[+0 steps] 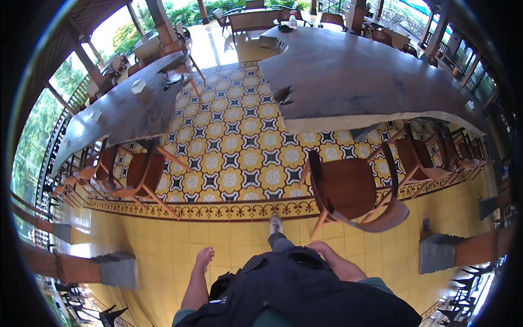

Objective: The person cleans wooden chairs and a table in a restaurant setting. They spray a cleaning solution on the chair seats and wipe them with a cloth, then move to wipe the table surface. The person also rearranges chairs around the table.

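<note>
Head cam, wide FOV, facing down/fwd

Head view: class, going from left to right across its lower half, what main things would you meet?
A grey pillar base, the person's left hand, a shoe, the person's right hand, another grey pillar base.

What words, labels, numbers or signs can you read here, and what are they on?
No text can be read in this view.
White marks on the dark garment: too small to tell if they are lettering.
White block on the left table: no lettering can be made out.
</note>
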